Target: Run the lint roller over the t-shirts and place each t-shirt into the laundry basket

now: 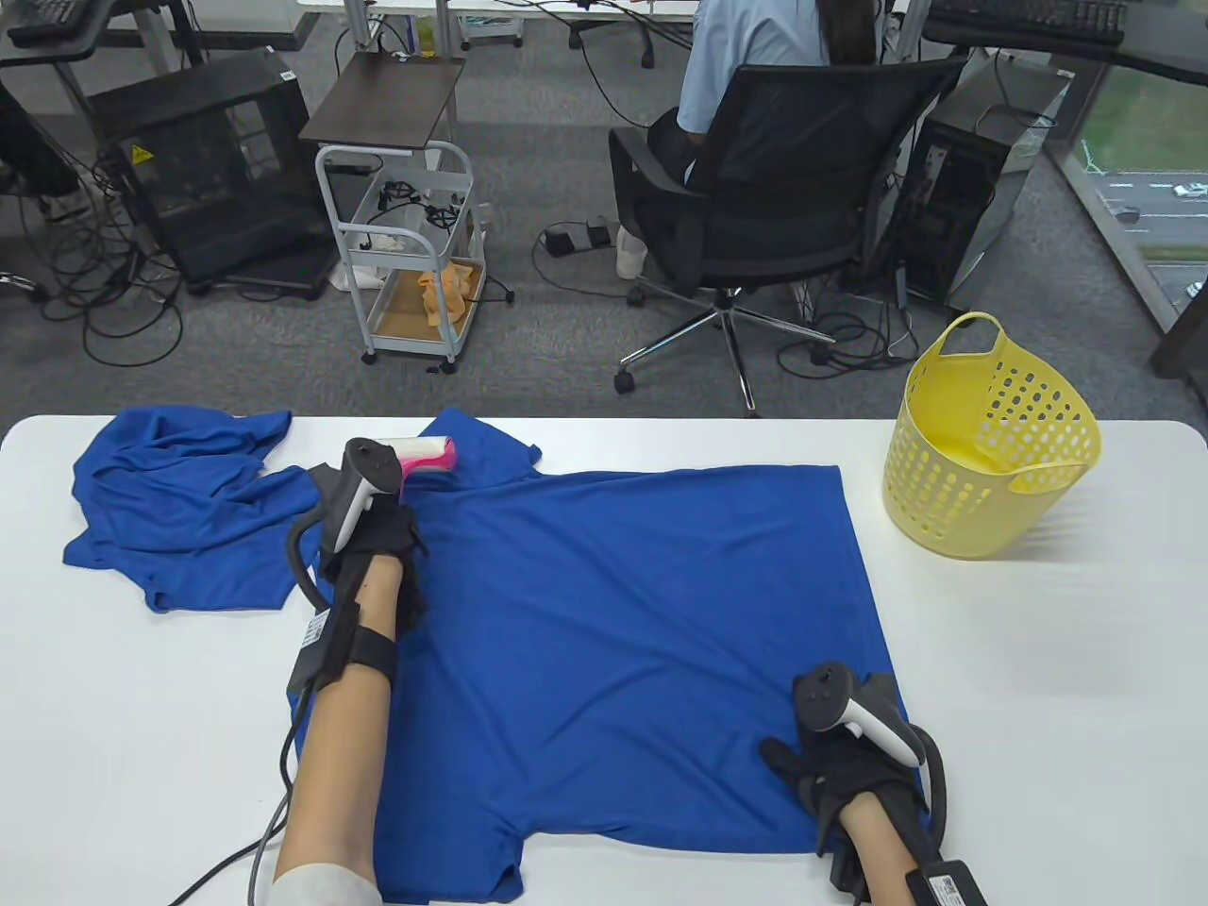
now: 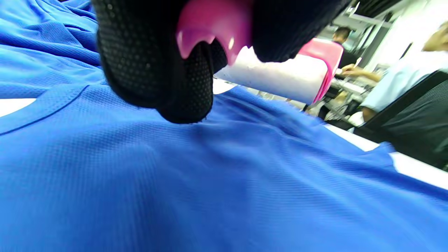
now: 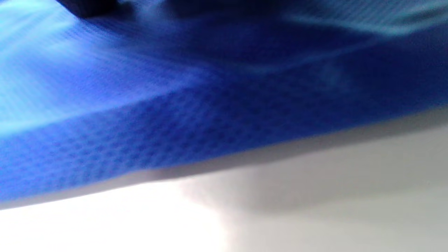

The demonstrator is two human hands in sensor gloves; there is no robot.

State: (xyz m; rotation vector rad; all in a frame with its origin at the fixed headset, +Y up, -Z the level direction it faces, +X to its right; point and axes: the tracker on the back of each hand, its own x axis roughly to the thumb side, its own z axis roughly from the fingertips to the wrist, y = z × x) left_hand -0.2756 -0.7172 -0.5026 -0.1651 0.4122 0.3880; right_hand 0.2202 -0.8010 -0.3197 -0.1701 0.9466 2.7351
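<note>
At the upper left of the spread blue t-shirt (image 1: 623,613) the left hand (image 1: 373,528) grips the pink lint roller (image 1: 427,455), its arm stretched far forward. The right hand (image 1: 835,769) lies flat, pinning the lower right hem. Roll in long strokes against that anchor. The yellow laundry basket (image 1: 991,444) stands on the bench at right.

Office chair (image 1: 764,189), white cart (image 1: 408,247) beyond table (image 1: 1038,661).
</note>
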